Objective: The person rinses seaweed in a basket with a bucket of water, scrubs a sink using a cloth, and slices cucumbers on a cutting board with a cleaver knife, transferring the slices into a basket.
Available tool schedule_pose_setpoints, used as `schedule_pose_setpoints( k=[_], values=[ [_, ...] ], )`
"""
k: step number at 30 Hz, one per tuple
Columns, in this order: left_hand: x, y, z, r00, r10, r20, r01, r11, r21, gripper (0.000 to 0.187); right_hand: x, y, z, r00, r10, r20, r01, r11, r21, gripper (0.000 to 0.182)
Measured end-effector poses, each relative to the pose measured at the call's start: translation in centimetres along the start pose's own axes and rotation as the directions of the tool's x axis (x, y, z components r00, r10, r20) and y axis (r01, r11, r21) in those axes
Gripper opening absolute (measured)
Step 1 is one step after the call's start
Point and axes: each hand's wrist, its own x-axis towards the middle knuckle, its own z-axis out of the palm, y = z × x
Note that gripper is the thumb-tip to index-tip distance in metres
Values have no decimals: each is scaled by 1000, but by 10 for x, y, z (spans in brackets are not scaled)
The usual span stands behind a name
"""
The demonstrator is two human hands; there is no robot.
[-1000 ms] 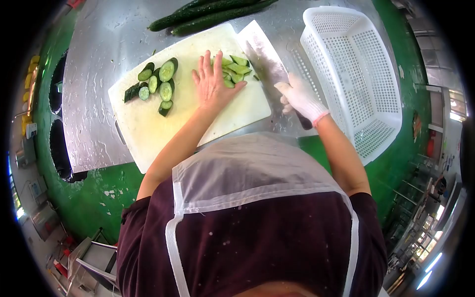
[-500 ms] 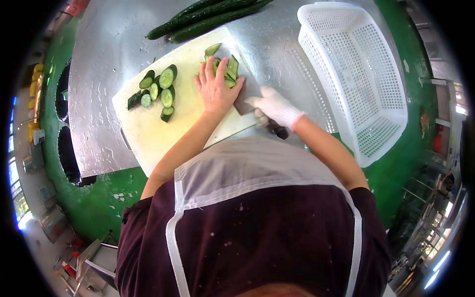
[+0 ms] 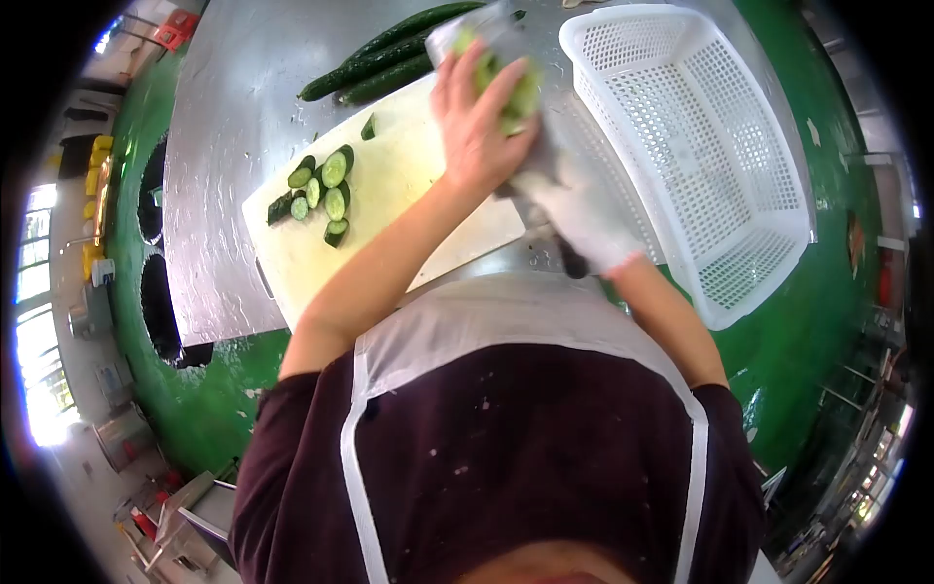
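Several pale green cucumber pieces (image 3: 513,86) sit pressed between the bare left hand (image 3: 479,131) and the flat of a cleaver blade (image 3: 486,29), lifted above the far corner of the cutting board (image 3: 389,195). The left hand lies open over the pieces, fingers spread, holding them against the steel. Just beneath and nearer the body, the gloved right hand (image 3: 582,216) is closed around the cleaver's dark handle; motion blur softens its outline. To the right of both hands stands a white perforated basket (image 3: 700,146), its near rim just beside the raised pieces. Left of the left hand, a small heap of cut cucumber slices (image 3: 321,190) rests on the board. Beyond the hands, whole cucumbers (image 3: 375,60) lie on the wet steel table (image 3: 224,146).
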Motion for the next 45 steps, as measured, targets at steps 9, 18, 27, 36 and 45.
schedule_pose_setpoints(
  k=[9, 18, 27, 36, 45],
  values=[
    [94, 100, 136, 960, 270, -79, -270, 802, -533, 54, -79, -46, -76, 699, -251, -670, 191, 968, -164, 24],
    [-1, -92, 13, 922, -341, 187, 271, 908, 319, 52, -103, -20, -103, 666, -230, -709, 162, 973, -163, 23],
    [-109, -72, -35, 777, -489, 396, 317, 848, 425, 35, -28, 27, -59, 924, -275, -267, 103, 850, -516, 29],
    [-120, -33, -42, 714, -221, 664, -27, 939, 342, 29, 0, 98, -88, 976, 42, -213, -126, 907, -401, 21],
    [-60, -23, 5, 533, -319, 784, 149, 947, 284, 24, -6, 101, -89, 959, 249, -133, -221, 956, 192, 18]
  ],
)
